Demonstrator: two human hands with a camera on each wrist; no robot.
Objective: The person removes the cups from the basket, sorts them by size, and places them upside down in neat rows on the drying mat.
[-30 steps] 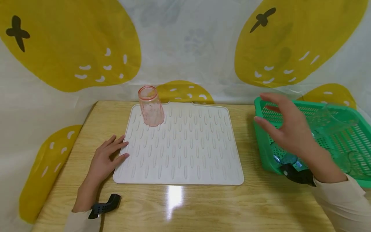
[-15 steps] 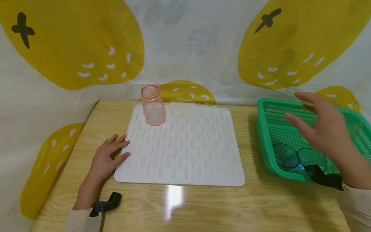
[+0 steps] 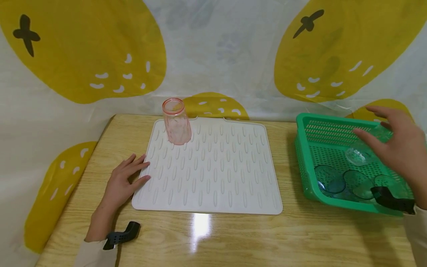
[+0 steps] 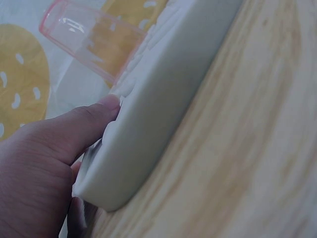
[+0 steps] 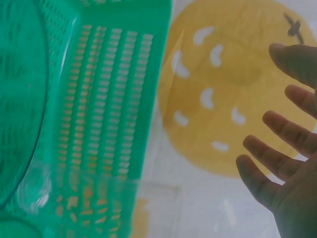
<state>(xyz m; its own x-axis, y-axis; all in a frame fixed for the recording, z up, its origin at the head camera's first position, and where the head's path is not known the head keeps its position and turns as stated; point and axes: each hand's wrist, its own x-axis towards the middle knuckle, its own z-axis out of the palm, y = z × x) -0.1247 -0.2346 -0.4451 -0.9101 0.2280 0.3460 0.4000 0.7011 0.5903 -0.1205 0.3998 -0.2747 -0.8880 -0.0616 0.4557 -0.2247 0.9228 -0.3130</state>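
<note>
My left hand (image 3: 121,181) rests at the left edge of a white ribbed drying mat (image 3: 213,170), fingers spread and thumb on its rim in the left wrist view. A pink clear glass (image 3: 178,128) stands on the mat's far left corner. Over the right part of a green basket (image 3: 301,159) hovers my right hand (image 3: 401,148), thumb and fingers apart and holding nothing. Below and beside it a clear glass (image 3: 360,154) lies tilted in the basket, partly hidden by the hand. Bluish glasses (image 3: 328,181) sit along the basket's near side.
The wooden table (image 3: 233,237) carries the mat and basket. Behind it hangs a white sheet (image 3: 220,66) with large yellow fruit prints. The basket's raised walls surround the glasses, and its right end is cut off by the arm and frame.
My right hand has moved right across the basket, uncovering more of the glasses at its near side. The view shifted slightly. My left hand and the pink glass stay in place.
</note>
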